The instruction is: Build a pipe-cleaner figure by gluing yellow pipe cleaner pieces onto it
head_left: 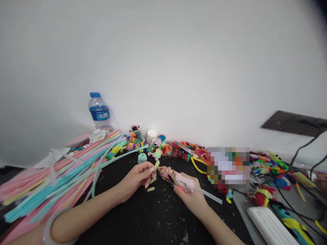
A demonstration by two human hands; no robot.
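Observation:
My right hand point(191, 197) is wrapped round a pale pink hot glue gun point(182, 182), with a glue stick point(208, 195) sticking out of its back end. The gun's stained nozzle points up and left, close to my left hand. Between the fingertips of my left hand point(139, 177) is a short yellow-green pipe cleaner piece point(156, 165). A similar short pipe cleaner piece point(151, 189) lies on the black mat just below those fingers. Behind my left hand sits a small mint-green coil point(142, 157).
Long pastel pipe cleaners point(76, 180) cover the left side. A water bottle point(99, 112) and a paper cup point(152, 135) stand by the wall. Yellow-handled scissors point(198, 165) lie among colourful fuzzy figures. At right are black cables point(279, 190) and a white ridged box point(270, 226).

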